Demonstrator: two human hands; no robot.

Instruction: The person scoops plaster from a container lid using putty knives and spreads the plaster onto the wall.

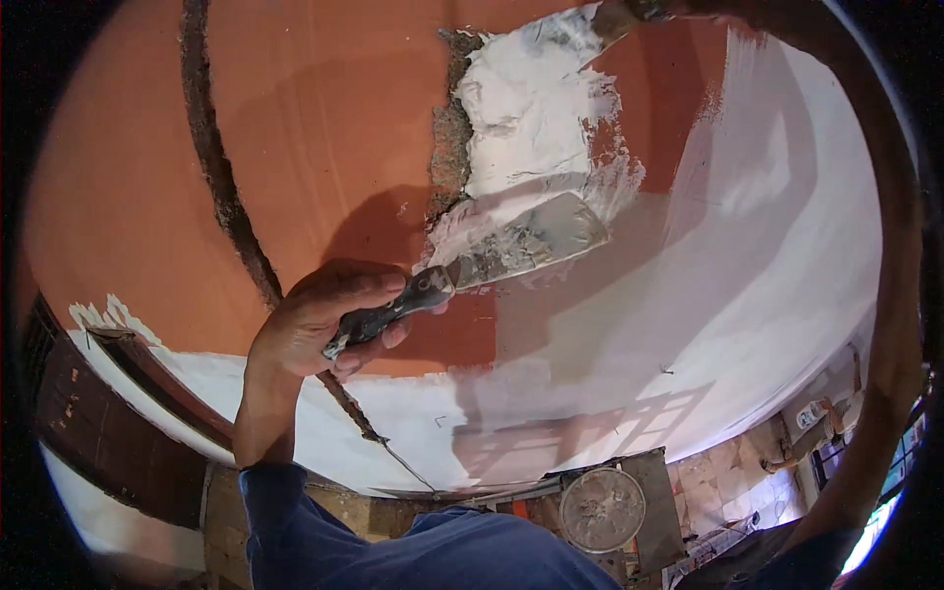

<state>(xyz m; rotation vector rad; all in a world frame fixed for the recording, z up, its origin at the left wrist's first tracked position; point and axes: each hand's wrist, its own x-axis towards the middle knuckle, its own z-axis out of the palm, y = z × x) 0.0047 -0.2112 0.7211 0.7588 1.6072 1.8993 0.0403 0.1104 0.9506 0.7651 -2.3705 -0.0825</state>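
My left hand [324,320] is shut on the dark handle of a putty knife [511,246]. Its wide metal blade, smeared with white filler, lies flat against the orange wall just below a patch of fresh white filler [526,108]. The patch covers part of a rough grey chase [450,138] cut into the wall. My right arm runs up the right rim of the picture. My right hand [634,10] is at the top edge by the upper end of the patch, mostly cut off, so its grip is hidden.
A long dark groove [218,177] curves down the orange wall on the left. The wall to the right and below is painted white [747,256]. A round pan of filler [602,508] sits on a grey board below. A dark wooden frame [108,403] is at lower left.
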